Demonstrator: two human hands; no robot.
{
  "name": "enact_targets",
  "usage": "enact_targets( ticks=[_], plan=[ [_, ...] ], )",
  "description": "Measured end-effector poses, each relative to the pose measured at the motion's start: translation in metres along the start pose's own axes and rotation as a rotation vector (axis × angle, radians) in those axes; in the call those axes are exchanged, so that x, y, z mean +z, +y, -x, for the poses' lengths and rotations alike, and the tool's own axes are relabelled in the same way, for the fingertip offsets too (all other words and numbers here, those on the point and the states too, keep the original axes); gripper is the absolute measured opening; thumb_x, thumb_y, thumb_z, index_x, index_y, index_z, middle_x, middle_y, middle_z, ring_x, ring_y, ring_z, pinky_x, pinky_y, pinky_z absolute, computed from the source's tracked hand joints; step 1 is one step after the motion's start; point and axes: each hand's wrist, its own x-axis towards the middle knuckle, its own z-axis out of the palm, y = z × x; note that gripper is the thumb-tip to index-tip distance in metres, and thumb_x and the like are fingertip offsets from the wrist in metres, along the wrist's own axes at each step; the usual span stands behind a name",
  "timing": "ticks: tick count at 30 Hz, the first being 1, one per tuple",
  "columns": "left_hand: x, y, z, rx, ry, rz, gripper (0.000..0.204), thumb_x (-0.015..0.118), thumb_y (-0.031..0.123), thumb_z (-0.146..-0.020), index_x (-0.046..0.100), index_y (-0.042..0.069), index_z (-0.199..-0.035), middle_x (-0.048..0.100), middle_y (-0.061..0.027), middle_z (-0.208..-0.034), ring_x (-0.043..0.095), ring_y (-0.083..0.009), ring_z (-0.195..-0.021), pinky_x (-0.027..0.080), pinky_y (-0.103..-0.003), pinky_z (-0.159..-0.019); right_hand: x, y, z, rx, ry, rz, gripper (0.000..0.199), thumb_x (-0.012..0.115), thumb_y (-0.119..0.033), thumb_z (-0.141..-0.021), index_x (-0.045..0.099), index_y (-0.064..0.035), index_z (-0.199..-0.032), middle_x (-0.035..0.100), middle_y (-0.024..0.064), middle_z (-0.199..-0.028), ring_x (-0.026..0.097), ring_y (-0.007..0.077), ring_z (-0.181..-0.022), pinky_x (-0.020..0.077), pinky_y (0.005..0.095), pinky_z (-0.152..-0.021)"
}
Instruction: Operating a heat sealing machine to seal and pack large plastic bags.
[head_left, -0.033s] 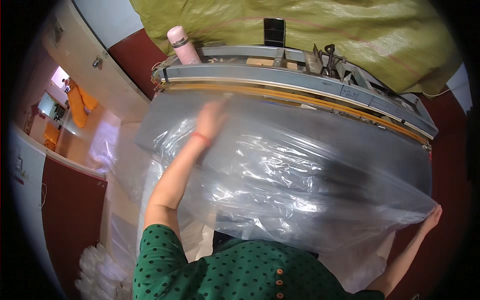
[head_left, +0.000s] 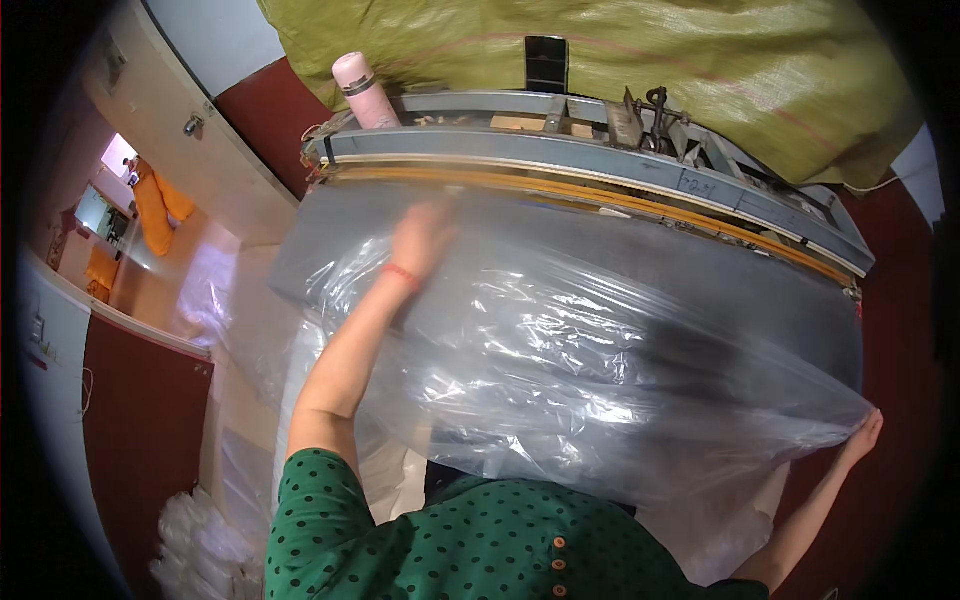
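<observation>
A large clear plastic sheet point(head_left: 600, 370) lies spread over the grey table point(head_left: 300, 260) of a long sealing machine point(head_left: 600, 165), its long axis running from upper left to lower right; a green woven sack point(head_left: 600, 50) hangs behind. The left hand point(head_left: 422, 238), blurred, looks open and flat on the sheet's far edge near the machine's bar; the right hand point(head_left: 862, 438) pinches the sheet's near right corner, well apart. A pink bottle point(head_left: 362, 90) stands upright on the machine; what it holds cannot be seen.

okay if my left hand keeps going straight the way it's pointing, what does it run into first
Probably the long metal sealing bar with its yellow strip. The left hand lies on the clear plastic sheet, fingers pointing up toward that bar, with only sheet between them. The hand is blurred, so depth is uncertain.
</observation>
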Motion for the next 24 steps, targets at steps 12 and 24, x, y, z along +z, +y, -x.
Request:
enact_targets(
  ticks=[12, 24],
  plan=[
    [0.014, -0.045, -0.02, -0.392, 0.352, 0.435, 0.01, 0.046, 0.009, -0.079, 0.049, 0.0, -0.082, 0.05, -0.0147, -0.081, 0.048, -0.0261, -0.076, 0.04, -0.036, -0.07, 0.137, -0.03, -0.035, 0.144, 0.138, -0.159, 0.023, 0.051, -0.019, -0.082, 0.06, -0.001, -0.094, 0.06, 0.0051, -0.085, 0.057, 0.0147, -0.075, 0.0459, 0.0267, -0.069],
    [0.055, -0.148, -0.05, -0.55, 0.472, 0.601, 0.018, 0.051, 0.017, -0.084, 0.048, 0.007, -0.07, 0.041, 0.0058, -0.061, 0.034, -0.004, -0.054, 0.029, -0.019, -0.049, 0.294, -0.021, -0.026, -0.136, -0.029, -0.033, 0.018, 0.056, -0.018, -0.082, 0.054, -0.0022, -0.075, 0.054, 0.0004, -0.066, 0.046, 0.0064, -0.059, 0.0374, 0.0196, -0.056]
  ],
)
